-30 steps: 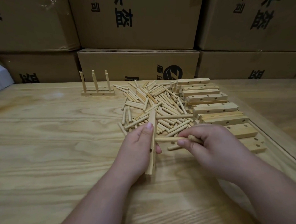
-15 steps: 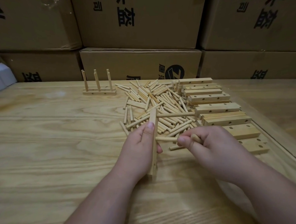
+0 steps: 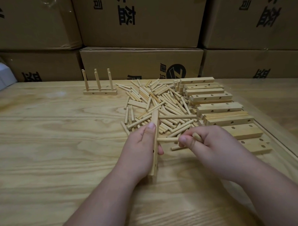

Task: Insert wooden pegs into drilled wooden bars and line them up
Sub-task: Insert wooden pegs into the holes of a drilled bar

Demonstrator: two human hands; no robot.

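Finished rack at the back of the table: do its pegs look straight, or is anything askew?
The finished rack stands flat, but its three pegs lean slightly left rather than standing plumb; wide-angle distortion may account for part of it. Nothing looks broken.

Both bare forearms enter from 6 o'clock, left hand (image 3: 140, 147) gripping a pale drilled wooden bar (image 3: 155, 143) on edge, thumb along its top, while right hand (image 3: 209, 145) at 3 o'clock pinches a round light wooden peg (image 3: 168, 139) pointing toward 9 o'clock, tip touching the bar.
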